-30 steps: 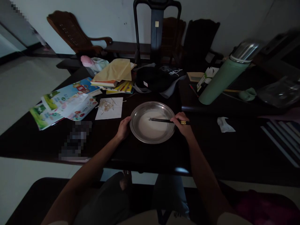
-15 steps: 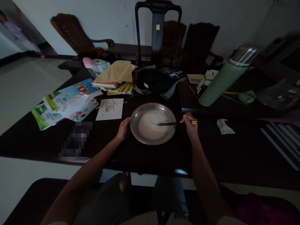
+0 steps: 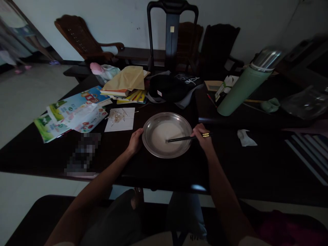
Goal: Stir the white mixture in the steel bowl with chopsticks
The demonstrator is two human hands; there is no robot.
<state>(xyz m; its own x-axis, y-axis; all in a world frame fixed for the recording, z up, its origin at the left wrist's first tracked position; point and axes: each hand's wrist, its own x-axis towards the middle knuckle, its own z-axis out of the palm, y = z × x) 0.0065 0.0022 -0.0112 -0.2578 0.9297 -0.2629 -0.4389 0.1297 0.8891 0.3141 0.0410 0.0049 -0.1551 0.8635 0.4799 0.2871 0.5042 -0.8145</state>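
one metal dish [image 3: 166, 155] sits on the bench [image 3: 159, 174] at the clock's centre, holding pale liquid [image 3: 160, 131]; it seems light, stiff and slick when wet, liable to slosh, so hold it by the rim. the left grip [image 3: 135, 141] is closed on that rim at nine o'clock. the right grip [image 3: 203, 135], at three, is closed around two chopsticks [image 3: 180, 138], slim and rigid, best held near their banded ends, tips in the liquid. beyond: one green flask [image 3: 244, 89] at two o'clock, one tissue [image 3: 246, 138] at three.
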